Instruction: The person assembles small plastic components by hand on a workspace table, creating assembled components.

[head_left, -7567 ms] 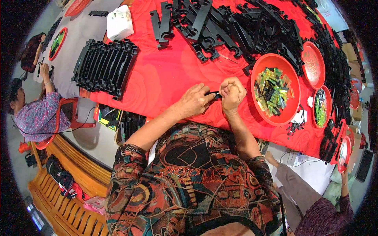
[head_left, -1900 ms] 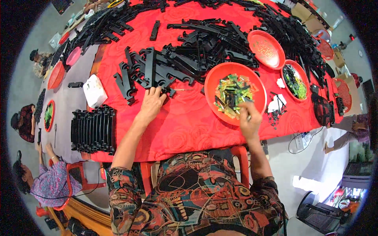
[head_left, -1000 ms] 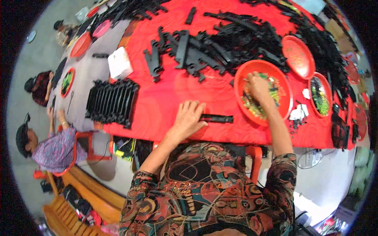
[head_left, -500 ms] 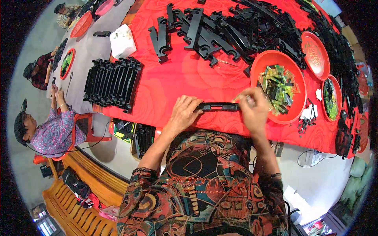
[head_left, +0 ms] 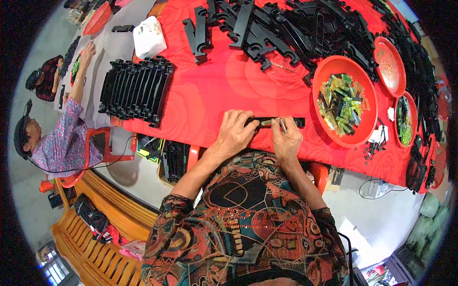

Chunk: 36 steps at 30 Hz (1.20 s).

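Note:
On the red tablecloth (head_left: 200,100), close to its front edge, lies a long black plastic part (head_left: 299,122). My left hand (head_left: 233,136) grips its left end, thumb and fingers closed around it. My right hand (head_left: 287,143) is over the part's middle, its fingers pinched on a slim silvery tool (head_left: 283,125) whose tip is hidden. A small yellow-green strip (head_left: 266,122) sits at the part's slot, between both hands and against the right fingertips. To the right, a red bowl (head_left: 336,66) holds many loose green, yellow and dark strips.
Several matching black parts stand in a neat row (head_left: 136,90) at left, near a white tissue pack (head_left: 149,38). A loose heap of black parts (head_left: 286,33) covers the far side. Smaller red trays (head_left: 390,66) lie at right. Other people sit along the grey table.
My right hand has moved left from beside the bowl onto the black part. A yellow-green strip now shows on the part. At left, a person's arm has reached toward a tray.

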Each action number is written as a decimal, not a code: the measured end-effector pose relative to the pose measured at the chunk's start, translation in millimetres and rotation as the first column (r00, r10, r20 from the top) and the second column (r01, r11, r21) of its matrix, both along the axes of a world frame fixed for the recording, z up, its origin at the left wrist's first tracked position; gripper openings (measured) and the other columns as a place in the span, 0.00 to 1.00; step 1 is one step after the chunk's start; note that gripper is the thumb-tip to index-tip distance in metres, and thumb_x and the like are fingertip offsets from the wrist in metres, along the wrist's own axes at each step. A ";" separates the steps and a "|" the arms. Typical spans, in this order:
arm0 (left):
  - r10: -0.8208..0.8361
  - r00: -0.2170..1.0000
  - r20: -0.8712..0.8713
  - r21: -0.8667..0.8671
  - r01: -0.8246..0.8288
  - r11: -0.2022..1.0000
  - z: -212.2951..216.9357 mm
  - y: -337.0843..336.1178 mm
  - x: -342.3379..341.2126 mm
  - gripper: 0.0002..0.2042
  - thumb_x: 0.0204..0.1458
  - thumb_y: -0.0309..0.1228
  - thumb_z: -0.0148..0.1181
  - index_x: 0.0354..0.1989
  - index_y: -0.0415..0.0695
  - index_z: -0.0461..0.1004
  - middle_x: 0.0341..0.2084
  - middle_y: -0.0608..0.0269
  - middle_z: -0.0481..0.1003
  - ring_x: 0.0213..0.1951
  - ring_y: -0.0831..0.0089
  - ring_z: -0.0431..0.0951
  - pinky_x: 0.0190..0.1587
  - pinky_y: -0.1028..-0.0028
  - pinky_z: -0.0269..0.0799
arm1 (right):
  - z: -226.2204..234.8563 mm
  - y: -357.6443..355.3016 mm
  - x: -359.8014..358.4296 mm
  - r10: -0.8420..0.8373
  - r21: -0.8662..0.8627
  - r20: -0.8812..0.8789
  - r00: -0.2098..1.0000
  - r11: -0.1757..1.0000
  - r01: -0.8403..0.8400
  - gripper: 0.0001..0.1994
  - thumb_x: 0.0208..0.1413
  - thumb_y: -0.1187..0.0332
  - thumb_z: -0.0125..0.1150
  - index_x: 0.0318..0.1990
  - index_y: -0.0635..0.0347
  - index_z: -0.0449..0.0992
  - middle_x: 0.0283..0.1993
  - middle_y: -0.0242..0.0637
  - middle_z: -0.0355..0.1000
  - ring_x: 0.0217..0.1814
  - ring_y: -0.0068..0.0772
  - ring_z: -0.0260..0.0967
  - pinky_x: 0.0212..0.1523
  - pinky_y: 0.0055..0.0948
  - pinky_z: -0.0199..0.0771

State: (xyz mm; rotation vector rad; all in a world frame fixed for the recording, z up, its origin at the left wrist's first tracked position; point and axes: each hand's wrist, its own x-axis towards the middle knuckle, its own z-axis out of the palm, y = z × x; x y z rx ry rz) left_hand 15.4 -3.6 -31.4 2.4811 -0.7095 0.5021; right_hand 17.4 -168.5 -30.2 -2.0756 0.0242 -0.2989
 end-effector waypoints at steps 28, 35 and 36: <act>-0.021 1.000 0.011 0.069 0.020 0.997 0.5 -9.5 2.9 0.10 0.41 0.27 0.55 0.34 0.44 0.76 0.37 0.61 0.70 0.39 0.64 0.69 0.46 0.61 0.63 | 13.6 -17.2 -1.9 0.203 -0.329 0.136 0.970 0.932 -0.149 0.06 0.44 0.70 0.60 0.32 0.56 0.73 0.34 0.38 0.64 0.26 0.41 0.69 0.21 0.38 0.69; -0.084 0.996 -0.017 0.051 0.085 0.995 -5.5 -4.4 6.4 0.10 0.40 0.27 0.54 0.33 0.43 0.73 0.39 0.57 0.69 0.40 0.62 0.68 0.44 0.63 0.63 | 15.4 -22.2 -1.2 0.370 -0.519 -0.061 0.927 0.781 -0.346 0.08 0.45 0.68 0.57 0.36 0.55 0.73 0.33 0.39 0.64 0.23 0.40 0.69 0.21 0.38 0.70; -0.103 0.994 -0.021 0.062 0.104 0.993 -4.9 -2.1 6.6 0.10 0.40 0.27 0.54 0.33 0.43 0.73 0.39 0.57 0.69 0.41 0.62 0.68 0.43 0.64 0.64 | 17.4 -20.6 0.1 0.382 -0.555 -0.090 0.920 0.747 -0.365 0.08 0.46 0.67 0.57 0.36 0.55 0.72 0.32 0.39 0.64 0.23 0.40 0.70 0.21 0.38 0.70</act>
